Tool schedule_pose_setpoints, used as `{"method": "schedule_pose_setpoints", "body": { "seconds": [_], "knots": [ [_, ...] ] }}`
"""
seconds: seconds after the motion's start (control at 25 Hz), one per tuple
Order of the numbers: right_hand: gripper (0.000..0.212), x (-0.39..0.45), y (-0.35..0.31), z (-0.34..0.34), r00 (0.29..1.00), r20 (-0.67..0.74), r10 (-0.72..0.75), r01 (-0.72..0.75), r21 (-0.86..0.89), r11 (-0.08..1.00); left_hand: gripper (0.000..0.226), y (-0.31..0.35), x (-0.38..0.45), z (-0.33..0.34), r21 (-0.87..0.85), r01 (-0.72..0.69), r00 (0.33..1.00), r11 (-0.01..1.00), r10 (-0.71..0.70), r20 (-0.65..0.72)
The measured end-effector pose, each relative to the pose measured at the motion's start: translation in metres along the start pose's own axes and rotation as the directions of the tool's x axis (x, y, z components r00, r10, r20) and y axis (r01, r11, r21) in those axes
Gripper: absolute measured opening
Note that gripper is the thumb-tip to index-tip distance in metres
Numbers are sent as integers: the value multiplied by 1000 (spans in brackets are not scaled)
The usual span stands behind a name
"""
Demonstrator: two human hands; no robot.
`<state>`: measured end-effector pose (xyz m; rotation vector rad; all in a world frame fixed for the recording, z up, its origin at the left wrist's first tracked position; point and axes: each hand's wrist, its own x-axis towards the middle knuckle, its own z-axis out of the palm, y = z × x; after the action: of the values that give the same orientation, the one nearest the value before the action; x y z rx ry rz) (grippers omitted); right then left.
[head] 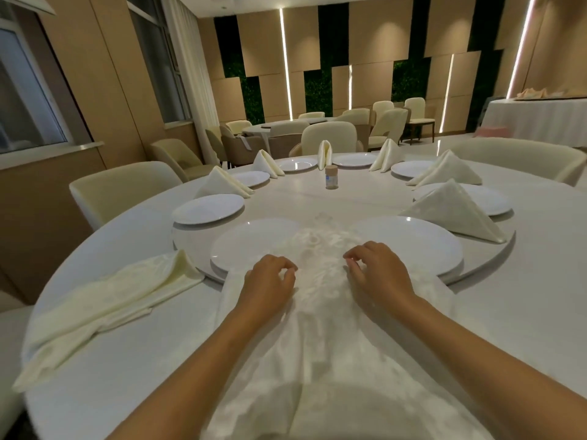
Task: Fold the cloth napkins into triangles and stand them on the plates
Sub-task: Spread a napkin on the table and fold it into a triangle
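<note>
Banquet-hall surroundings frame a round white worktop (pixel 317 198) ringed with plates and cream chairs. At its near edge a cream cloth napkin (pixel 320 328) lies spread flat, its far end bunched over the gap between 2 empty plates (pixel 251 246). The left hand (pixel 270 281) and right hand (pixel 374 271) both rest on it, fingers (pixel 286 270) curled and pinching the gathered fabric. Another unfolded napkin (pixel 104 300) lies to the left. Folded triangle napkins (pixel 454 211) stand on plates farther round, and a small jar (pixel 332 177) sits at the centre.
</note>
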<state>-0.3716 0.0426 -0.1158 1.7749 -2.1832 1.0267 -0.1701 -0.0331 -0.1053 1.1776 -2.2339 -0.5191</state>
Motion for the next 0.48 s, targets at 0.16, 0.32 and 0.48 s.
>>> {"method": "schedule_pose_setpoints", "body": {
  "seconds": [0.16,0.32,0.48],
  "knots": [
    [29,-72,-36,-15,990,136,28,-36,58,998,29,-10,-74,-19,157,143,989,977,-137,-49],
    [58,-124,-61,-16,911,401,94,-156,125,980,51,-37,-113,-35,109,428,903,897,-428,-23],
    [69,-141,-55,-16,877,477,56,-121,106,987,41,-31,-125,-44,-468,534,823,704,-561,95]
  ]
}}
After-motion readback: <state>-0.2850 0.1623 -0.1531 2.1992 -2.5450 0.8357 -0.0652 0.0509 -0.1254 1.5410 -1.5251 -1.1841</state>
